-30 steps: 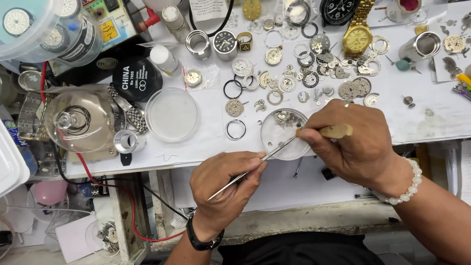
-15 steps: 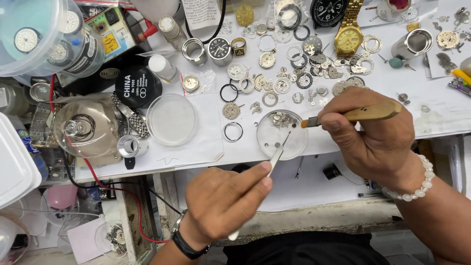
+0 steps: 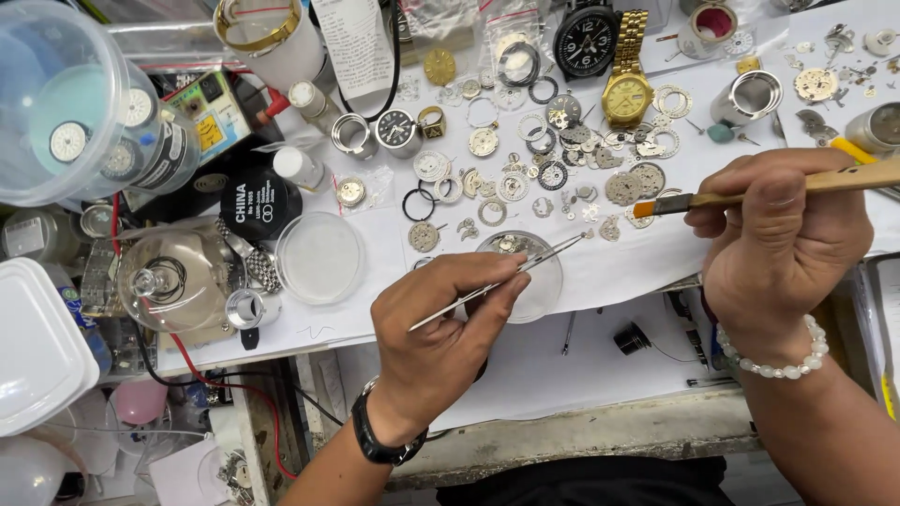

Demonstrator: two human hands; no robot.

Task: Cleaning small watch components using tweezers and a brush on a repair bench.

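Left hand: the left hand [image 3: 441, 337] lay low at the middle of the view, wrist toward the wearer, with a dark wristwatch [image 3: 375, 440] on it.
Left fingers: thumb and forefinger were pressed together on the shaft of the tweezers [image 3: 492, 286]; the other fingers were curled under.
Tweezers: thin, bright metal, long and straight, they slanted up to the right from the hand, and their tips ended over the far rim of the small clear dish [image 3: 530, 272].
Clear dish: round, shallow and see-through, it sat on the white sheet [image 3: 609, 262] at the near edge of the bench, partly hidden by the left fingers; tiny metal parts showed in its far side, too small to tell apart.
Right hand: the right hand [image 3: 778, 248] was at the right, well apart from the dish, with a bracelet of pale beads [image 3: 769, 361] on the wrist.
Right fingers: thumb and fingers were closed around the wooden handle of the brush [image 3: 750, 195], the thumb lying along the top.
Brush: a flat, small one with a pale wooden handle, a dark ferrule and orange bristles; it lay almost level, bristles pointing left, above the sheet near the scattered watch parts.
Around: gears, rings and dials [image 3: 525, 169] were spread over the sheet beyond the dish; a gold wristwatch [image 3: 626, 80] and a black-faced watch [image 3: 583, 39] lay farther back; a second round clear lid [image 3: 319, 258] lay left of the dish.
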